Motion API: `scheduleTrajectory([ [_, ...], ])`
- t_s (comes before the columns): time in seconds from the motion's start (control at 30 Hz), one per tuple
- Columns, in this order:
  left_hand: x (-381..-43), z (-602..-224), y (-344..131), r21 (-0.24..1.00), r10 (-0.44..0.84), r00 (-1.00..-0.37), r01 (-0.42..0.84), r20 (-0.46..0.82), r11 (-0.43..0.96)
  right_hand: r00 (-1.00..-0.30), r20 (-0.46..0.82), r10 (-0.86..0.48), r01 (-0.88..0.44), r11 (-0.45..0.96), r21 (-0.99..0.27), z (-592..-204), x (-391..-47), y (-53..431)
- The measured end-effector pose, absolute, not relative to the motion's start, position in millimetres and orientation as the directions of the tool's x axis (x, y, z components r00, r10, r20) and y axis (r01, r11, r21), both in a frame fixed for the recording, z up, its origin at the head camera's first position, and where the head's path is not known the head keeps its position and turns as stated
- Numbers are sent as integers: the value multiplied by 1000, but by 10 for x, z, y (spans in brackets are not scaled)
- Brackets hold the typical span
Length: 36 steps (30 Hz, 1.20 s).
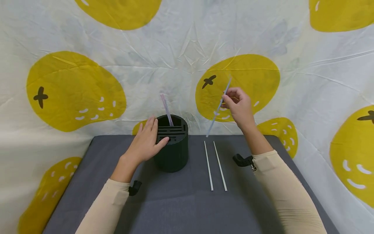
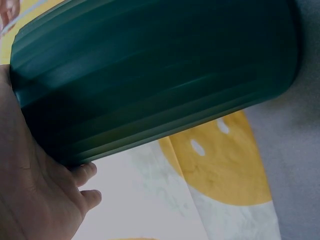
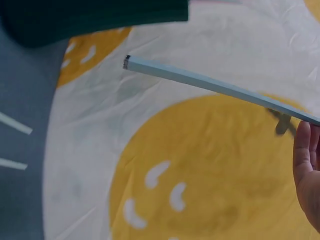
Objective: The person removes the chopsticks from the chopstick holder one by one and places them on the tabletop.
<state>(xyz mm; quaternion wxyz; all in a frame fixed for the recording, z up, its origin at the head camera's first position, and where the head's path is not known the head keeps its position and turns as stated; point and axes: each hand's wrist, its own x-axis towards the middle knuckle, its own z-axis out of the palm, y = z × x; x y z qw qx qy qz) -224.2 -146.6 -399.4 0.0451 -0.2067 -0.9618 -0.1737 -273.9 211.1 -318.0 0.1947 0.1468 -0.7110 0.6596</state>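
A dark green round pen holder (image 1: 175,152), its top divided into slots and compartments, stands upright on the table. My left hand (image 1: 146,139) rests against its left side at the top, fingers straight along the rim and thumb over the front slots. The left wrist view shows this palm beside the ribbed green wall. Two thin pinkish and lilac sticks (image 1: 166,109) lean in the holder's rear compartment. Raised to the right of the holder, my right hand (image 1: 241,105) pinches a slim light-blue stick (image 1: 214,118) between thumb and fingers. The stick slants, its lower end towards the holder.
Two whitish sticks, a left one (image 1: 208,165) and a right one (image 1: 220,165), lie side by side on the grey tabletop (image 1: 181,208) right of the holder. Behind the table hangs a white cloth (image 1: 163,52) with yellow fruit prints. Black straps (image 1: 243,161) show near both wrists.
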Motion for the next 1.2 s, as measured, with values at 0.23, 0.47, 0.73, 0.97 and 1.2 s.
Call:
scheduleTrajectory([
  [0.23,-2248,-3989,-1465,301,382,-910,413,159,859,-923,383,30,-364,255,-896,-3447,-2702,2450],
  [0.47,-2256,-3960,-1482,296,385,-909,416,159,860,-965,262,-2,-239,407,-881,-3752,-2711,2729],
  [0.73,-2238,-3953,-1507,297,387,-911,413,146,861,-981,190,-35,-180,520,-835,-4189,-2687,2936],
  [0.97,-2224,-3964,-1524,300,377,-914,406,150,863,-991,122,-54,-131,556,-821,-4547,-2651,2994],
  [1.2,-2210,-3960,-1509,302,378,-914,405,148,863,-998,31,-61,-62,609,-791,-4810,-2639,3058],
])
